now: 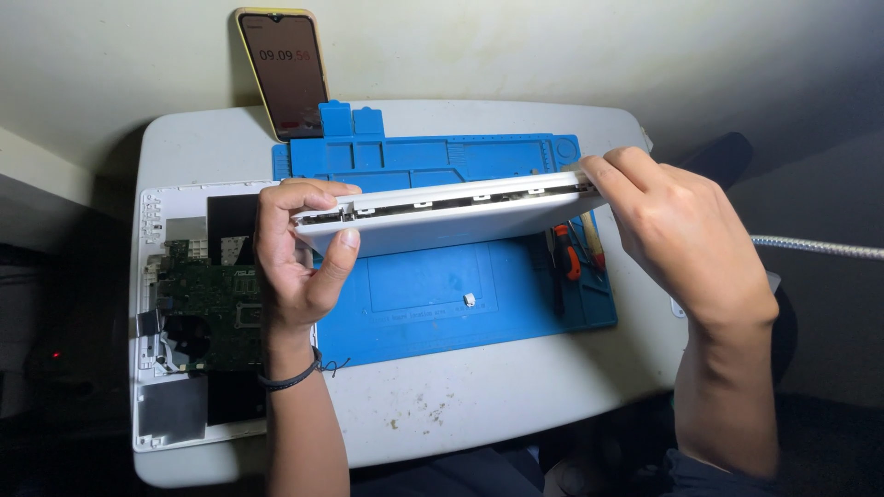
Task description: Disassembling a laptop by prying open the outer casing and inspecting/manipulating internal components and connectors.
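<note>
White plastic fills the middle of my view: a flat white laptop panel (451, 216), held up off the work surface and tilted so its long edge with small clips faces me. My left hand (296, 253) is curled around its left end, fingers over the top edge and thumb pressed up against the underside. My right hand (681, 235) grips the right end, fingers closed over the corner; I cannot see the thumb. A dark cord band sits on my left wrist.

Below the panel lies a blue silicone repair mat (424, 304) with moulded compartments along its far side. A tiny white part (470, 299) rests on the mat's flat area, apart from everything else. A few hand tools (575, 253), one with an orange grip, lie at the mat's right edge, partly under the panel.

The mat sits on a small white table (460, 405) with rounded corners and some specks of dirt near me. To the left, an opened laptop base (184, 313) shows a green circuit board and overhangs the table's left side. A phone in a yellow case (281, 69) leans upright against the pale wall behind, screen lit. The room around the table is dark; a ribbed grey hose (820, 247) enters from the right.
</note>
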